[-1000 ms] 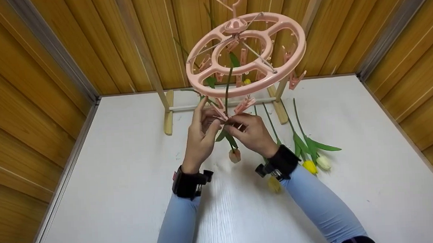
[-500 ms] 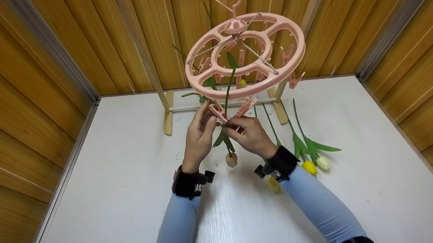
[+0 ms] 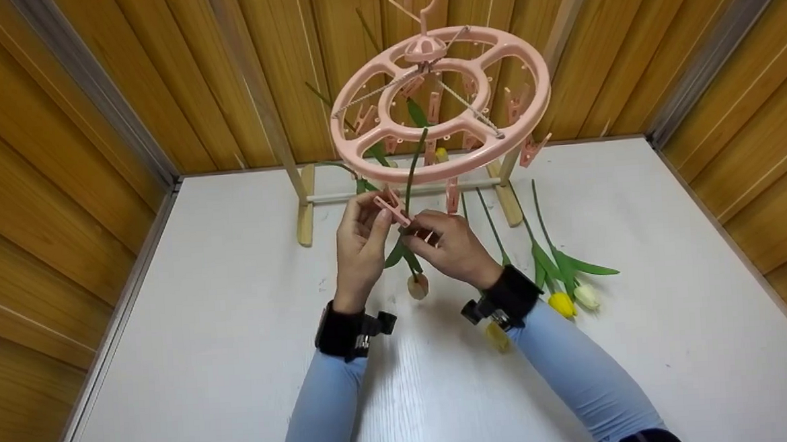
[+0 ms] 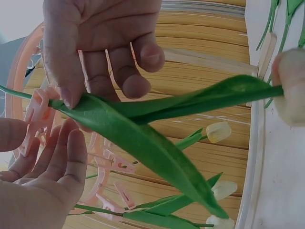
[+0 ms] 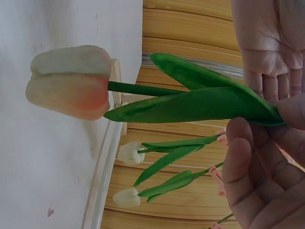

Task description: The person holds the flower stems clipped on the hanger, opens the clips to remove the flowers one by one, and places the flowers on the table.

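Note:
A pink and white tulip (image 3: pixel 418 286) hangs bloom down between my hands, its stem rising past the front of the pink round clip hanger (image 3: pixel 458 166). My right hand (image 3: pixel 452 245) pinches its stem and leaf base with thumb and fingertips, as the right wrist view shows. My left hand (image 3: pixel 361 249) holds a pink clothespin (image 4: pixel 38 114) between thumb and fingers, with the stem running close against the clothespin's jaws. In the left wrist view, the long green leaves (image 4: pixel 143 131) stretch below the pinch point. The jaws' grip on the stem is partly hidden by fingers.
Other white tulips (image 4: pixel 219 132) hang from clothespins behind. Yellow (image 3: pixel 562 304) and white (image 3: pixel 587 296) tulips lie on the white table (image 3: pixel 226 364) at right, with another yellow tulip (image 3: pixel 497 337) beside my right wrist. A wooden stand (image 3: pixel 305 215) stands at the back.
My left thumb and fingers have closed on the clothespin, which they were beside earlier. The hanger and the tulip have shifted slightly left. My right hand keeps its pinch.

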Action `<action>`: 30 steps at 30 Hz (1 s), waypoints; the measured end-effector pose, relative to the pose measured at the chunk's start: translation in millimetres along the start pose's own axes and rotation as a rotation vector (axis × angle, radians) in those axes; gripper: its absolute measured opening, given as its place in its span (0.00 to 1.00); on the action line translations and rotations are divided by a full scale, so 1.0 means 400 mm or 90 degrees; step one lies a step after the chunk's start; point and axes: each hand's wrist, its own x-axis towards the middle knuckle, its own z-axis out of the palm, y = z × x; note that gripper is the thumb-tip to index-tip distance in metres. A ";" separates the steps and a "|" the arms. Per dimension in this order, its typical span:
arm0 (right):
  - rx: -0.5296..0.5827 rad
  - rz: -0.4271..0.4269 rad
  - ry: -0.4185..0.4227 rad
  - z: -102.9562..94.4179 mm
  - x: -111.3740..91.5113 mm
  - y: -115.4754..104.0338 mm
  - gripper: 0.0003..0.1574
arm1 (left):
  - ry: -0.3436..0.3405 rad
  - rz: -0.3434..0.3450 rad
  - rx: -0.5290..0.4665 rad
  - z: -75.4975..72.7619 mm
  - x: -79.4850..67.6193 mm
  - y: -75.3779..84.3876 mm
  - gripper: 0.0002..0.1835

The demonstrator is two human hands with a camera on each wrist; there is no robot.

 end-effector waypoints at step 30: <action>0.011 0.003 0.010 0.001 -0.005 0.006 0.06 | 0.014 -0.013 0.000 -0.004 -0.001 0.004 0.20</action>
